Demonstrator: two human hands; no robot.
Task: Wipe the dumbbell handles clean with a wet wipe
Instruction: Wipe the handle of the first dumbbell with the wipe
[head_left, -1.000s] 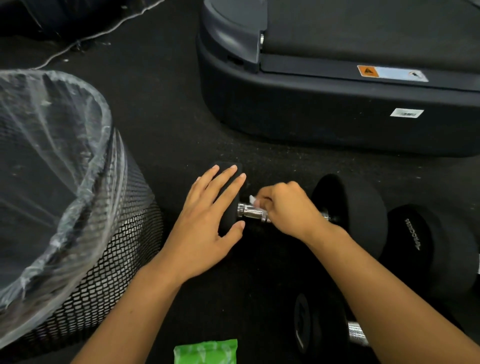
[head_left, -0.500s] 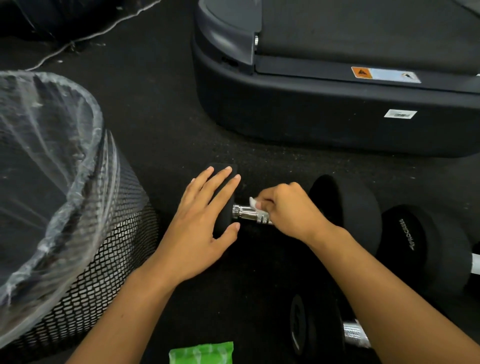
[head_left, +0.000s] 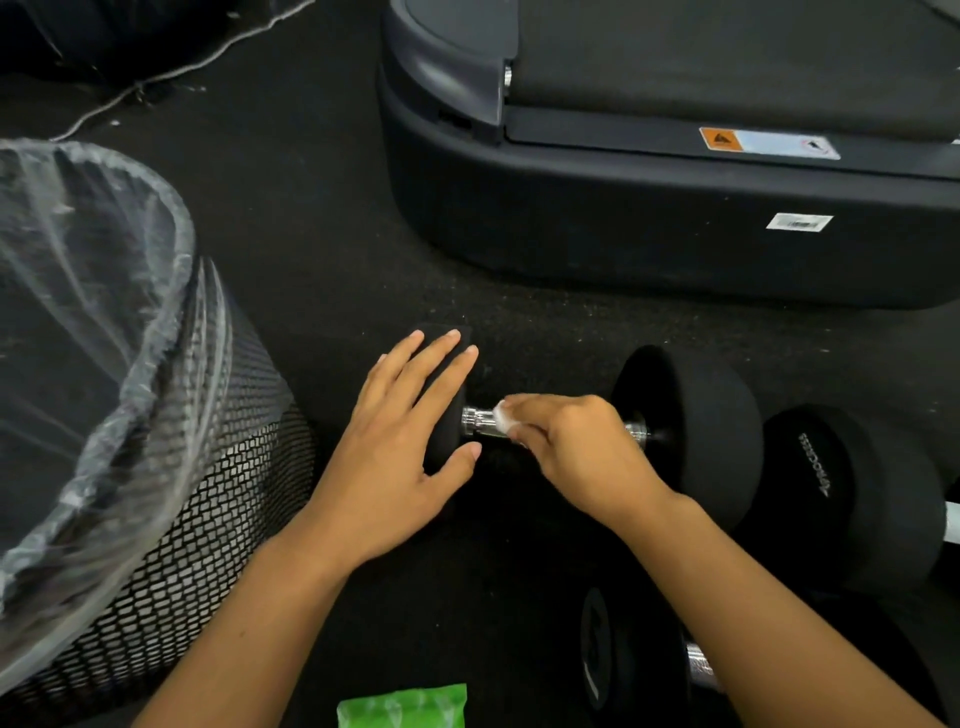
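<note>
A black dumbbell (head_left: 696, 426) with a chrome handle (head_left: 478, 422) lies on the dark floor in the middle. My left hand (head_left: 400, 452) rests flat, fingers straight, on its left head. My right hand (head_left: 566, 452) is curled round the handle and pinches a white wet wipe (head_left: 503, 415) against it; only a small bit of wipe shows by the thumb. Most of the handle is hidden under that hand.
A mesh bin (head_left: 171, 499) lined with clear plastic stands at the left. A treadmill base (head_left: 649, 223) fills the top right. Two more dumbbells lie at the right (head_left: 857, 488) and lower right (head_left: 634, 670). A green wipe pack (head_left: 402, 706) sits at the bottom edge.
My right hand with the wipe has shifted a little along the handle. The left hand has stayed on the left head.
</note>
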